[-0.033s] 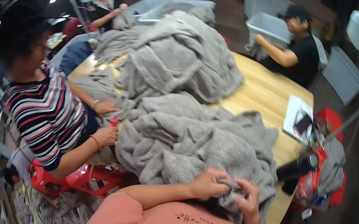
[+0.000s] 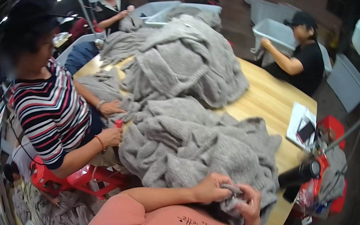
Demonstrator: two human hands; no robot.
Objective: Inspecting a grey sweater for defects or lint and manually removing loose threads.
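Observation:
Close to my body, at the table's near edge, my left hand (image 2: 213,189) pinches a bunched edge of a grey knitted garment (image 2: 230,207). Gripping the same bunch from the other side is my right hand (image 2: 249,204), its fingers curled round the fabric. The two hands almost meet, and the fingertips are partly hidden in the folds. Beyond them the soft grey knit heap (image 2: 204,140) spreads over the table. A larger mound of grey knitwear (image 2: 188,61), with a ribbed band showing, rises farther back.
At the left, a person in a striped top (image 2: 54,110) works at the wooden table (image 2: 259,95). Another person (image 2: 300,61) sits at the far right, a third at the far left. A black cylinder (image 2: 300,173), phone (image 2: 305,131) and red stool (image 2: 69,179) stand around the edges.
The whole view has shifted slightly, so the table and people appear a little farther right and lower. Both my hands keep their hold on the grey knit.

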